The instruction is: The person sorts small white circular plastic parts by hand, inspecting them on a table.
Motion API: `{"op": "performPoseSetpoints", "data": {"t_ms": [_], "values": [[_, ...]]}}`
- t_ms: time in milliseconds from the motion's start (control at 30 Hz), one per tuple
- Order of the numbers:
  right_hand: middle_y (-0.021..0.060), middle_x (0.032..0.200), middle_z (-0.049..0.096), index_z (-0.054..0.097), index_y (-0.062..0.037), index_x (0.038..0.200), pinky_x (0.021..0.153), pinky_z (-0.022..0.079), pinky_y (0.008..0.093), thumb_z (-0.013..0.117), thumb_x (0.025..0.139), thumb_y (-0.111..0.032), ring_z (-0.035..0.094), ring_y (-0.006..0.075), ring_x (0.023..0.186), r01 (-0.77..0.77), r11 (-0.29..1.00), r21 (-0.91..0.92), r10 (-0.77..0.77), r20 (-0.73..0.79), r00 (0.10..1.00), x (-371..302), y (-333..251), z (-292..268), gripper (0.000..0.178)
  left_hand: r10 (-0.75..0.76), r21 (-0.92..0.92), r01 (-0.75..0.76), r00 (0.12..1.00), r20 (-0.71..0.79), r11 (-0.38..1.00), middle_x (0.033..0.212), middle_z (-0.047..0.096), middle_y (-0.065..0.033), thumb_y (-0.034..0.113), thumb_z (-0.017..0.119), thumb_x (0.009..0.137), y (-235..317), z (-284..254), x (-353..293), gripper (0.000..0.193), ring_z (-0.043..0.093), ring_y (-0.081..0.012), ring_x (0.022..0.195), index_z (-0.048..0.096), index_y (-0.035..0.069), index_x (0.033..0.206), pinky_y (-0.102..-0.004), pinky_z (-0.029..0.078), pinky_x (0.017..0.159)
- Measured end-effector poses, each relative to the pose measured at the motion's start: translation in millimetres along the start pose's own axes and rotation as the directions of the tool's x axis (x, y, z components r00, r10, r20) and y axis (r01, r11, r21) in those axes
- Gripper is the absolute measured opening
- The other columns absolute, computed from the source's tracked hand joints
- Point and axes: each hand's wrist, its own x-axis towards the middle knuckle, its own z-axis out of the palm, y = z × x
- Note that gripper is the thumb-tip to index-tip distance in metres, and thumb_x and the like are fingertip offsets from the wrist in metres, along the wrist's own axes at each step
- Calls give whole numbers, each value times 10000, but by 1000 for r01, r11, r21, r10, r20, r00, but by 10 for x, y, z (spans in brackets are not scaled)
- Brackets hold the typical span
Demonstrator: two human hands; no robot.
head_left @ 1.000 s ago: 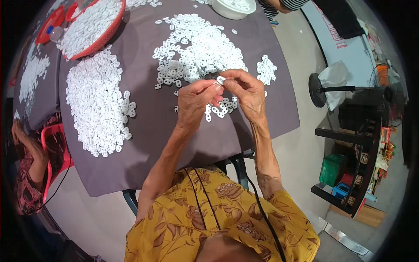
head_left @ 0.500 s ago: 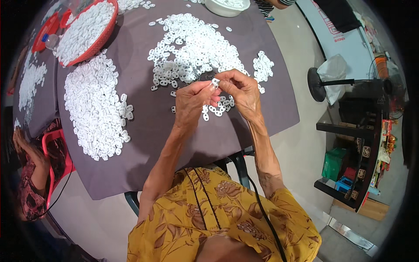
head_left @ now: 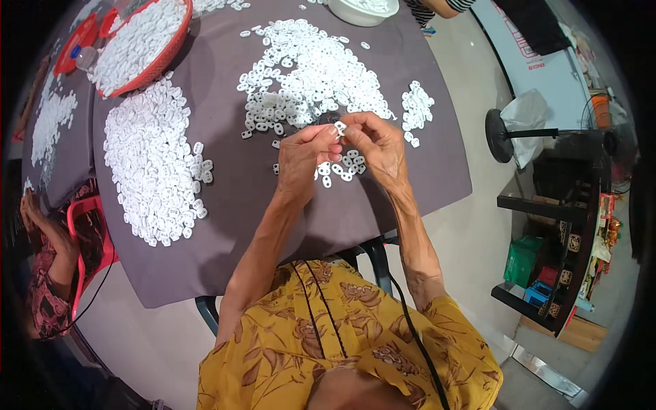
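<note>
Between both hands, over the table, is a small white oval plastic piece [head_left: 339, 127] with holes in it. My left hand [head_left: 304, 157] pinches it from the left with thumb and fingers. From the right, my right hand [head_left: 378, 147] closes thumb and forefinger on the same piece. Just beyond the hands spreads a heap of like white pieces [head_left: 324, 68], their dark holes showing. Several more loose pieces [head_left: 352, 164] lie under and near my fingers. Whether anything smaller is also in my fingertips I cannot make out.
A large pile of white pieces [head_left: 154, 164] covers the table's left. Behind it stands a heaped red basket [head_left: 179, 51]; a white bowl [head_left: 362, 15] is at the far edge. A smaller pile [head_left: 417, 106] lies right. Another person's arm [head_left: 55, 229] shows far left, and a striped sleeve [head_left: 420, 10] far right.
Both hands stay together with the white piece pinched between them, with only slight finger movement. The whole view has shifted a little, so the table sits slightly differently.
</note>
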Motion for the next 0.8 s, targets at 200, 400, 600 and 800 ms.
{"op": "performPoseSetpoints", "data": {"t_ms": [200, 400, 600, 800], "values": [[56, 763, 616, 608, 22, 907, 649, 467, 230, 573, 810, -54, 575, 110, 689, -12, 1000, 13, 12, 33, 999, 33, -4, -42, 128, 25, 52, -27, 999, 44, 998, 792, 617, -79, 145, 592, 809, -3, -4, 7, 249, 552, -102, 646, 606, -50, 964, -220, 480, 605], [54, 741, 613, 613, 24, 891, 639, 462, 227, 571, 803, -41, 569, 107, 679, -40, 999, 28, 38, 70, 997, 59, -13, -42, 118, 87, 121, -97, 992, 86, 988, 774, 626, -82, 115, 578, 802, 8, -40, 15, 234, 548, -89, 620, 617, -43, 970, -206, 476, 568], [33, 673, 580, 616, 29, 872, 580, 424, 220, 546, 801, -26, 520, 84, 628, 21, 1000, 21, -22, 66, 998, 75, 15, -46, 115, 92, 160, -110, 989, 120, 981, 767, 630, -79, 120, 581, 800, 2, -30, 27, 222, 554, -82, 616, 624, -36, 952, -205, 478, 562], [39, 739, 599, 610, 36, 893, 631, 453, 230, 548, 810, -32, 544, 102, 673, 34, 999, 6, -34, 114, 993, 88, 26, -33, 125, 66, 167, -82, 993, 96, 983, 753, 625, -76, 157, 579, 815, 70, -29, -3, 217, 556, -85, 609, 630, -30, 913, -204, 473, 554]]}}
